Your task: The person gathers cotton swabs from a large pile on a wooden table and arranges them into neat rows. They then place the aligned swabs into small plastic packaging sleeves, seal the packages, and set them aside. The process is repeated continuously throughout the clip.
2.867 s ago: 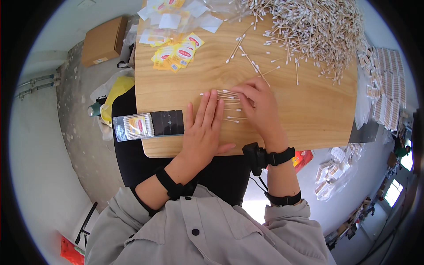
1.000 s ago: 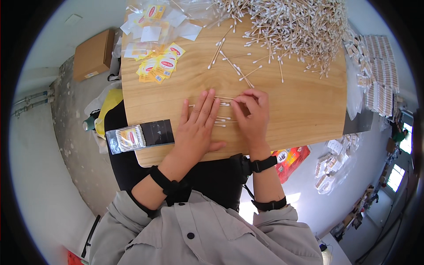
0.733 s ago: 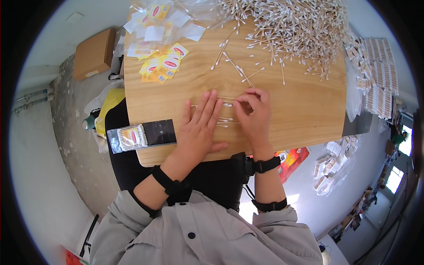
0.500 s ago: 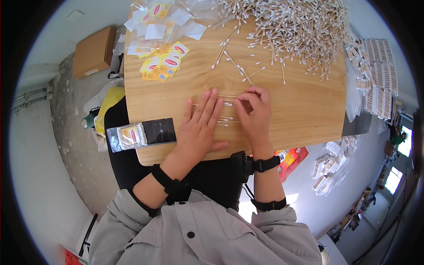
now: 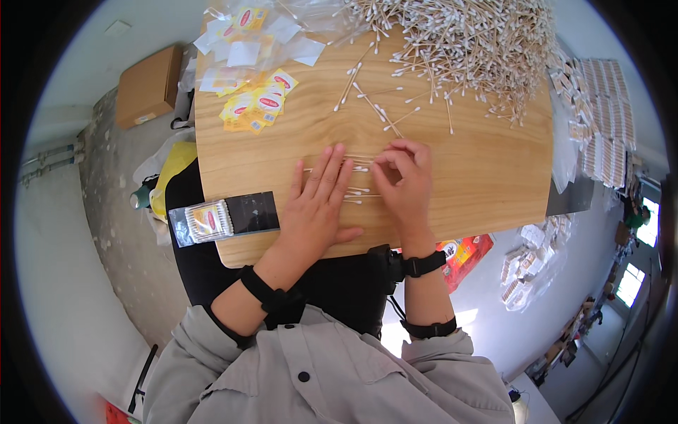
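My left hand (image 5: 316, 201) lies flat on the wooden table (image 5: 480, 166), fingers stretched out over several cotton swabs (image 5: 359, 191) whose white tips stick out on its right side. Parts of these swabs are hidden under the palm and fingers. Just right of it, my right hand (image 5: 406, 180) is closed in a pinch, thumb and forefinger at the end of a cotton swab in the upper part of the row. A few loose swabs (image 5: 367, 95) lie beyond both hands, crossing each other.
A large heap of cotton swabs (image 5: 473, 42) covers the far right. Yellow-and-white labels (image 5: 258, 106) and clear bags (image 5: 321, 21) lie far left. A bagged swab pack (image 5: 209, 220) rests on a black strip (image 5: 256, 211) at the near left. Stacked packs (image 5: 607, 106) stand beyond the right edge.
Both hands stay in nearly the same place, the left flat and the right pinching. The whole view has shifted slightly, and the swabs under the hands have barely moved.
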A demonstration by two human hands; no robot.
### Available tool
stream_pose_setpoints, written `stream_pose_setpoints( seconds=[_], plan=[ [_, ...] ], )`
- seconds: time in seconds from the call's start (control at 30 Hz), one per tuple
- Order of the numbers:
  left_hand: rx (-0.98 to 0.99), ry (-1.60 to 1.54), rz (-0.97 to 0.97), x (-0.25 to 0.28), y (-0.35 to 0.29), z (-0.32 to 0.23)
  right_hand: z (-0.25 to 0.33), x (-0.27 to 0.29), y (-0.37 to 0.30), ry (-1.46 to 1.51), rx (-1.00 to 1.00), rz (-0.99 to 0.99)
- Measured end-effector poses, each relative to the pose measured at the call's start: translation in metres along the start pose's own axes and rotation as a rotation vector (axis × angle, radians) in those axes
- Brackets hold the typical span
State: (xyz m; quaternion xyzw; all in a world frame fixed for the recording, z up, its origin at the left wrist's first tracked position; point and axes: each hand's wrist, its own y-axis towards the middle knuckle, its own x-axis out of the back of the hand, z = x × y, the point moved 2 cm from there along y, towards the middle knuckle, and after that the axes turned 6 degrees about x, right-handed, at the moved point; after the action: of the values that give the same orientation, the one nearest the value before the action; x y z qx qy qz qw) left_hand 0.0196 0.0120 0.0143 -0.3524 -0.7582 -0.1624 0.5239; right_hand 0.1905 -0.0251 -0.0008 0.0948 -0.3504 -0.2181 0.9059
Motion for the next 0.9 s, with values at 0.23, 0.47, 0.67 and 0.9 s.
stream_pose_setpoints(
  seconds=[0.23,0.47,0.67,0.9],
  plan=[
    [-0.007,-0.043,-0.032,0.0,-0.008,0.001,0.0,0.011,0.012,-0.137,-0.281,-0.138],
    [0.176,-0.077,-0.105,0.011,-0.027,0.018,-0.008,0.009,0.018,-0.081,-0.216,-0.075],
    [0.193,0.003,-0.091,0.0,-0.027,0.017,0.01,-0.001,0.021,-0.055,-0.035,0.116],
    [0.131,-0.048,-0.118,0.0,-0.008,0.005,0.0,0.007,-0.018,0.421,-0.3,-0.32]
  ],
)
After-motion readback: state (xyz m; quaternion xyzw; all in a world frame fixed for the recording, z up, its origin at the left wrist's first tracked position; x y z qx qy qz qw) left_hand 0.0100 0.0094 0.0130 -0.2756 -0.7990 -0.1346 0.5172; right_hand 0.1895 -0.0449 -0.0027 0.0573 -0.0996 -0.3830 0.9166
